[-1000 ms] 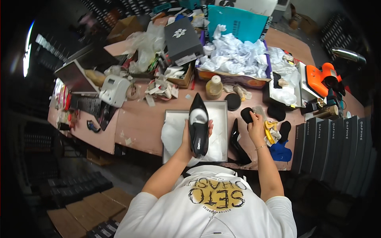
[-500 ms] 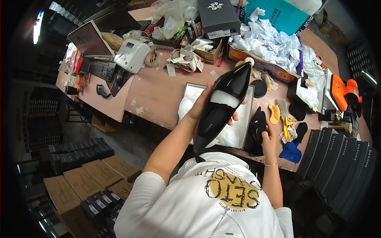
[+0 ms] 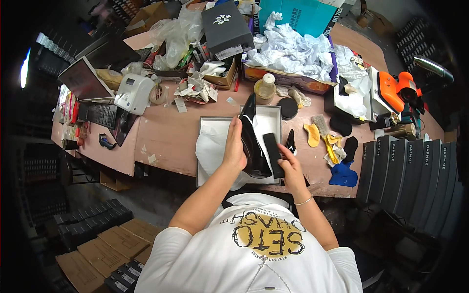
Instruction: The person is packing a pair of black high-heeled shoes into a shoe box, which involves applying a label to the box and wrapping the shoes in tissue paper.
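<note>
My left hand (image 3: 235, 149) is closed around a black pointed shoe (image 3: 251, 146), now tilted on its side with the toe pointing away from me. Close to the shoe's right side, my right hand (image 3: 291, 170) grips a flat black rectangular block (image 3: 273, 154); whether it is a brush or a pad I cannot tell. Both are above an open shoebox (image 3: 200, 166) with white tissue paper (image 3: 211, 146) inside. Just right of the box lies another black pointed shoe (image 3: 291, 141), partly hidden by my right hand.
Yellow, blue and black cloths (image 3: 344, 174) lie to the right, beside stacked dark shoeboxes (image 3: 391, 168). A bottle (image 3: 265, 89) and a round black lid (image 3: 287, 108) stand beyond the box. Farther back are crumpled paper (image 3: 293, 51), a white printer (image 3: 133, 93) and an orange heat gun (image 3: 398, 88).
The shoe has been rolled onto its side and lowered over the box. My right hand has come from beside the other shoe, bringing the black block close. The whole view has shifted.
</note>
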A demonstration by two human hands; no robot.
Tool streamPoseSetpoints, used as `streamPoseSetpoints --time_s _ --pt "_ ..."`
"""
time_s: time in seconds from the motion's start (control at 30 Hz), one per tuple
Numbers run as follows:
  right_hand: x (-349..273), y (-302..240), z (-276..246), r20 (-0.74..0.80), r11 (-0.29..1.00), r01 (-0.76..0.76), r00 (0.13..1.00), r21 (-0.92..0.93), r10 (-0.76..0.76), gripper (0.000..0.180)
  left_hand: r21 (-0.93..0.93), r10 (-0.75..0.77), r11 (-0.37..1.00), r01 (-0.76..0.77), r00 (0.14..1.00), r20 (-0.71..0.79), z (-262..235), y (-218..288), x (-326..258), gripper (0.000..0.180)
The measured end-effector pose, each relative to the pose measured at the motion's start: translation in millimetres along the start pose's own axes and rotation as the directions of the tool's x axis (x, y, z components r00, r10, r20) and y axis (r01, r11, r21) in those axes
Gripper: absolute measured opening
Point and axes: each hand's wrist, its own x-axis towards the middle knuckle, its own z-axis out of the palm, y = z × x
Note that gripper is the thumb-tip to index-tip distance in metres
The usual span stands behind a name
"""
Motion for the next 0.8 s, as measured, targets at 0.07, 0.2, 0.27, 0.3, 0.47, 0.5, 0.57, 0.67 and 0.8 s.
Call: streamPoseSetpoints --time_s 0.07,0.2,0.27,0.3,0.47,0.5,0.57,0.67,0.8 --pt "0 -26 27 0.102 0.974 0.049 0.994 -0.22 -0.027 0.049 0.079 0.031 0.997 -0.028 0.999 -0.036 8 -6 -9 0.057" --pt "5 -36 40 0.167 0.979 -0.088 0.979 -0.185 0.12 0.048 0.267 0.058 0.961 -0.071 0.997 0.058 23 3 -37 0.058" --pt "3 -36 35 0.249 0.988 -0.152 0.956 -0.035 0.156 0.044 0.271 0.057 0.958 -0.09 0.99 0.126 40 26 -59 0.058" --pt "-1 -41 36 0.303 0.988 -0.156 0.942 0.021 0.142 0.042 0.316 0.077 0.941 -0.122 0.985 0.153 51 41 -76 0.061" --pt "2 -32 33 0.389 0.964 -0.238 0.904 0.117 0.176 0.035 0.485 0.477 0.597 -0.638 0.769 0.425 56 84 -99 0.071" --pt "3 -31 30 0.405 0.951 -0.272 0.894 0.148 0.192 0.034 0.419 0.432 0.706 -0.571 0.816 0.383 56 90 -95 0.073" --pt "3 -29 32 0.463 0.908 -0.326 0.868 0.264 0.177 0.034 0.439 0.29 0.818 -0.373 0.925 0.245 31 88 -76 0.073" --pt "2 -27 38 0.493 0.835 -0.386 0.854 0.392 0.164 0.036 0.311 -0.079 0.95 0.028 0.985 0.152 -15 60 -51 0.068" --pt "6 -26 36 0.451 0.824 -0.449 0.849 0.345 0.274 0.036 0.074 -0.44 0.898 0.434 0.891 0.113 -21 11 -65 0.053"
